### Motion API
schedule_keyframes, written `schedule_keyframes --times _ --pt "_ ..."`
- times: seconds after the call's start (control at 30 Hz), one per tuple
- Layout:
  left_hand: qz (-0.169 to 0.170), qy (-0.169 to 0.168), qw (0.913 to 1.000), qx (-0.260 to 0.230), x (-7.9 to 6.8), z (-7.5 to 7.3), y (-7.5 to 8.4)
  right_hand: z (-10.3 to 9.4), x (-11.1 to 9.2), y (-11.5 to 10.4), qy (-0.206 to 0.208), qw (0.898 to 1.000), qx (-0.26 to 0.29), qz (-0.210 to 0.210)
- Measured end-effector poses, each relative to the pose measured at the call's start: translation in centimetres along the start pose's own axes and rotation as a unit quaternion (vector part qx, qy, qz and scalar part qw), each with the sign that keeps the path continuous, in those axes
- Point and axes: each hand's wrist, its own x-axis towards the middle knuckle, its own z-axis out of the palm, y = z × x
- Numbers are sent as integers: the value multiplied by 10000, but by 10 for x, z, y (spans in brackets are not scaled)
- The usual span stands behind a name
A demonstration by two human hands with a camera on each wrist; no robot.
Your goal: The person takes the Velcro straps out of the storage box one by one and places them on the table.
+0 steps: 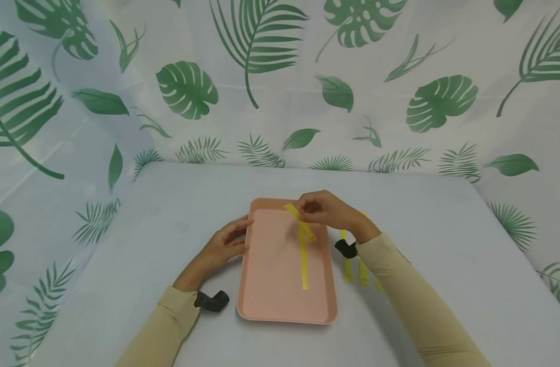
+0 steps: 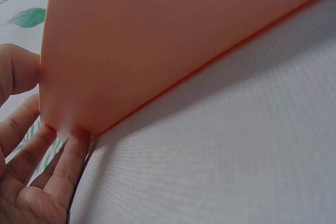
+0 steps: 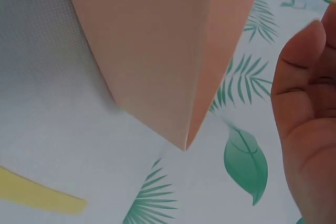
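Observation:
A pink tray (image 1: 275, 265) lies on the white table. My left hand (image 1: 222, 244) is at its left side, fingertips touching the outer wall, as the left wrist view shows against the pink wall (image 2: 152, 35). Over the tray's far right part, my right hand (image 1: 328, 210) pinches a yellow strip (image 1: 293, 209) near its upper end. The strip slants down to a wider end. Below it, another yellow strip (image 1: 304, 265) lies lengthwise in the tray. In the right wrist view, the right hand (image 3: 310, 103) shows at the right edge, beside the tray wall (image 3: 142, 40).
Several more yellow strips (image 1: 363, 272) lie on the table right of the tray, partly hidden by the right forearm. A white cloth with green leaves (image 1: 280, 86) hangs behind and at both sides. Black wrist-worn devices (image 1: 212, 302) stick out from both sleeves.

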Motion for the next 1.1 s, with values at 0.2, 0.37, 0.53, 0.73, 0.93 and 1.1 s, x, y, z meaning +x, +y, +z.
schedule_keyframes --times 0.2,0.37,0.53,0.73,0.93,1.1 --pt "32 9 10000 24 3 2 3 -5 -11 -4 182 9996 185 57" --pt "-4 46 10000 53 4 3 4 -7 -22 -5 293 9986 450 4" --pt "-8 91 9999 112 3 5 5 -8 -34 -5 426 9968 676 73" --pt "-15 75 9999 123 3 7 1 -9 -50 -3 663 9935 876 310" --pt "49 89 9996 255 0 7 0 -9 -61 -1 1011 9898 927 382" --pt "128 129 9990 401 -2 6 1 -8 -70 1 1244 9857 1052 431"
